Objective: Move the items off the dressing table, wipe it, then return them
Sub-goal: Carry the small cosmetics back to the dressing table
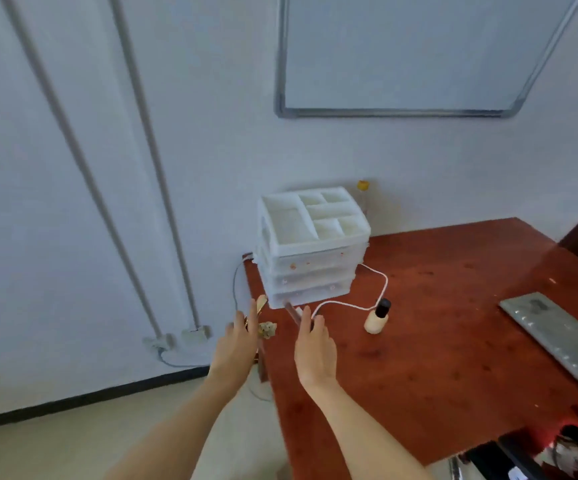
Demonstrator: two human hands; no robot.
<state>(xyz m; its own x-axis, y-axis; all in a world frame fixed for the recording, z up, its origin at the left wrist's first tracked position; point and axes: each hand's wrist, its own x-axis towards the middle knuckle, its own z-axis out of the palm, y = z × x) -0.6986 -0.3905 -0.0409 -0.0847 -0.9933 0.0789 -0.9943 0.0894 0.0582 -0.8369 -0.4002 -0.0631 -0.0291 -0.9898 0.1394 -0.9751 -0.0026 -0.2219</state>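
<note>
White wall behind a red-brown desk (419, 358). Left hand (240, 341) and right hand (315, 351), both with an open, empty grip, flank the drawer organizer (310, 251) at the desk's corner; best gripped low on both sides, clear of the cord (377, 275) and small bottle (377, 317).

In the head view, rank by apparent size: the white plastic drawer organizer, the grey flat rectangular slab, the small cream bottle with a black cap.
1. White plastic drawer organizer, grey flat rectangular slab: about alike; the slab lies nearer the camera and is cut off at the frame edge, so unranked.
2. Small cream bottle with a black cap: clearly smallest.
</note>
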